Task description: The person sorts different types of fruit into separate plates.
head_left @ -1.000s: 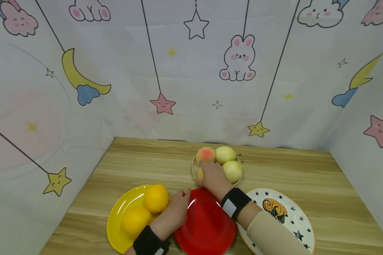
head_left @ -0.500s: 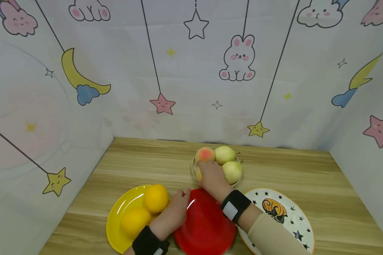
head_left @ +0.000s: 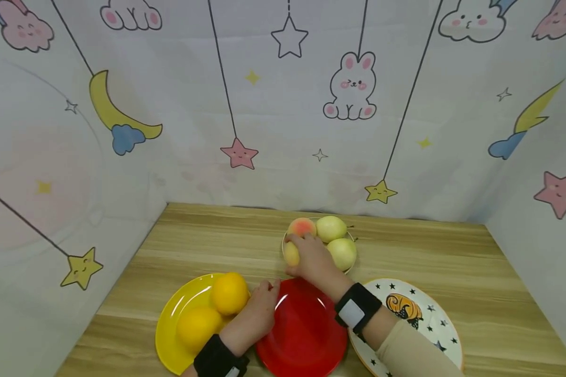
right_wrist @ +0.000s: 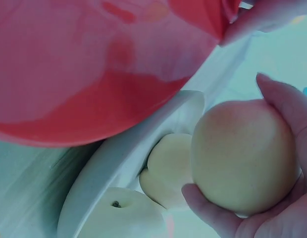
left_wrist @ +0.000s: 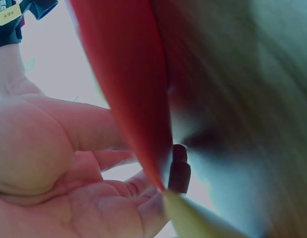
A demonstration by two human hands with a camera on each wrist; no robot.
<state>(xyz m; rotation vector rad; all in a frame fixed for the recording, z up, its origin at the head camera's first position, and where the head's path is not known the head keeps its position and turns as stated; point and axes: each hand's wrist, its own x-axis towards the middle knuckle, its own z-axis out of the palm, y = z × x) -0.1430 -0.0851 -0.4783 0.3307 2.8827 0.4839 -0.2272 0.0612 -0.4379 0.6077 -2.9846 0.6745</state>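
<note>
My right hand holds a peach over the near left side of a pale bowl, thumb and fingers spread around the fruit. Inside the bowl lie another peach with a red blush and two yellow-green pears. My left hand grips the upper left rim of a red plate. In the left wrist view its fingers reach past the plate's edge, fingertips partly hidden behind it.
At the left, a yellow plate bears two oranges, close beside my left forearm. A white plate with stars and a pumpkin print sits at the right, partly under my right sleeve. A cartoon-printed cloth bounds the wooden table.
My right hand has risen slightly and shifted left with the peach, so more of that fruit shows at the bowl's left side. The left hand stays at the red plate's rim.
</note>
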